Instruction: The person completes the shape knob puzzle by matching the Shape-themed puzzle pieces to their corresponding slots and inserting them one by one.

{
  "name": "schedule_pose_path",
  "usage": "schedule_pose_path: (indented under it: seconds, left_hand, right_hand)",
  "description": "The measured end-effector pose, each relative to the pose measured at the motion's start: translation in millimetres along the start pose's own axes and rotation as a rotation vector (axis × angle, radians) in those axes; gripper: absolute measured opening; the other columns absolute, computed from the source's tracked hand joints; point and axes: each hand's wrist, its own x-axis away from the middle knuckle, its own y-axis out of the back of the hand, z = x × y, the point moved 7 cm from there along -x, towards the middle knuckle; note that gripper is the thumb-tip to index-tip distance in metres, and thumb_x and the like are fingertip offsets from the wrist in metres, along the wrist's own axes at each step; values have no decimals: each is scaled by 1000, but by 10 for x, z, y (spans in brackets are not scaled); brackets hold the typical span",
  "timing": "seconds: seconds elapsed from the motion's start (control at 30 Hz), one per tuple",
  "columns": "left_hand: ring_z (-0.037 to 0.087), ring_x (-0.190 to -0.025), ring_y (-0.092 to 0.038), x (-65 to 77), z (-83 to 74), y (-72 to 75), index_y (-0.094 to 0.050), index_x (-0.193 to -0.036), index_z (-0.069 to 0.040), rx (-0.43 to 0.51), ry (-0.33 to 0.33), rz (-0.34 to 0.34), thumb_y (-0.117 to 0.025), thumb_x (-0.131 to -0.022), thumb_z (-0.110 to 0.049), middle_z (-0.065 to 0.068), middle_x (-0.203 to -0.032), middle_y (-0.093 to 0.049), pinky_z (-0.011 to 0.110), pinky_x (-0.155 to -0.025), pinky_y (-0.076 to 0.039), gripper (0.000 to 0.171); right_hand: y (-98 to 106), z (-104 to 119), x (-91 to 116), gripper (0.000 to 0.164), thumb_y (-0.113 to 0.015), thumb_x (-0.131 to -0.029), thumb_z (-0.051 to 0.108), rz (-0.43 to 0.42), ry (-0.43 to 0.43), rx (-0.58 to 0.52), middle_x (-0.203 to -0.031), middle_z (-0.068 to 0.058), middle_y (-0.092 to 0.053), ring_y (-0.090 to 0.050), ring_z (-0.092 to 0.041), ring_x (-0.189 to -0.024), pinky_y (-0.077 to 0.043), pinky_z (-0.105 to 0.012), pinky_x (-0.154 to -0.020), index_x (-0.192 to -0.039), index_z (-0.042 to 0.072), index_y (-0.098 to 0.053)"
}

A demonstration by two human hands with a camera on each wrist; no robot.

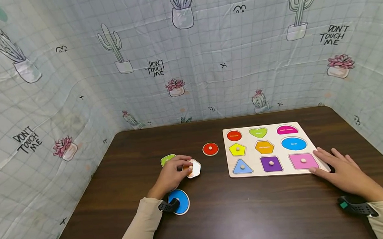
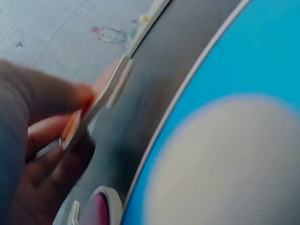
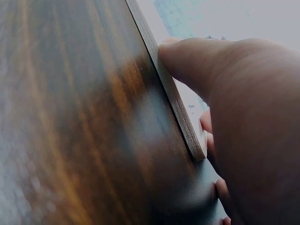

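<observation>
My left hand (image 1: 172, 173) pinches a hexagon puzzle piece (image 1: 195, 168) between thumb and fingers; its face looks pale with glare, and orange shows at the fingers. Partly behind that hand lies a green piece (image 1: 167, 159). Under the left wrist is a blue oval piece (image 1: 181, 202), which looms large in the left wrist view beside a magenta piece (image 2: 101, 211). My right hand (image 1: 343, 171) rests on the lower right corner of the shape puzzle board (image 1: 254, 156), the thumb on its near edge.
On the board, the yellow pentagon (image 1: 237, 150), blue triangle (image 1: 242, 167), purple square (image 1: 272, 163) and pink rectangle (image 1: 304, 161) show knobs. Several other shapes there bear printed words. A red circle piece (image 1: 210, 149) lies left of the board. Patterned cloth (image 1: 204, 54) surrounds the dark table (image 1: 262, 209).
</observation>
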Motion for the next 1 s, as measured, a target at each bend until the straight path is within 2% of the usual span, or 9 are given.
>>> schedule_pose_path:
  seconds: [0.2, 0.3, 0.43, 0.57, 0.73, 1.0]
  left_hand:
    - [25, -111, -64, -45, 19, 66, -78, -101, -5, -104, 55, -129, -77, -89, -12, 4, -122, -70, 40, -88, -55, 14]
    - [27, -112, -64, -98, -15, 92, -79, -100, -5, -139, 63, -166, -77, -88, -12, 5, -121, -70, 43, -92, -53, 14]
    - [30, -117, -62, -185, -77, 75, -79, -101, -4, -154, 75, -170, -76, -89, -11, 6, -122, -70, 44, -96, -51, 14]
    - [29, -116, -63, -270, -146, 15, -78, -100, -2, -142, 67, -164, -76, -90, -11, 8, -122, -70, 41, -91, -54, 14]
    - [28, -108, -66, -338, -241, -61, -78, -98, -2, -101, 31, -164, -76, -89, -9, 10, -120, -71, 38, -85, -56, 12]
    - [23, -95, -68, -398, -277, -130, -78, -99, -4, -105, 46, -151, -76, -90, -13, 8, -119, -70, 31, -81, -57, 12]
  right_hand:
    - [-25, -31, 14, 78, -62, -97, 45, 27, -21, 6, -152, -36, -27, -5, -61, -142, 11, -71, -109, -150, -6, -35]
    - [-27, -41, 31, 78, -62, -97, 45, 18, -23, 8, -152, -36, -28, -6, -61, -141, 10, -72, -109, -149, -6, -35]
    - [-18, -41, 51, 77, -62, -97, 44, 4, -23, 6, -152, -36, -28, -6, -61, -141, 11, -72, -109, -149, -7, -36]
    - [-8, -34, 56, 77, -61, -98, 44, 1, -26, 7, -152, -37, -27, -6, -61, -141, 11, -72, -109, -149, -7, -35]
    - [-3, -29, 64, 77, -61, -98, 45, 9, -35, 17, -152, -37, -27, -6, -62, -141, 10, -73, -108, -149, -7, -35]
    - [-1, 28, 18, 78, -63, -97, 44, 6, -16, 7, -152, -36, -28, -5, -60, -142, 11, -71, -109, -150, -6, -35]
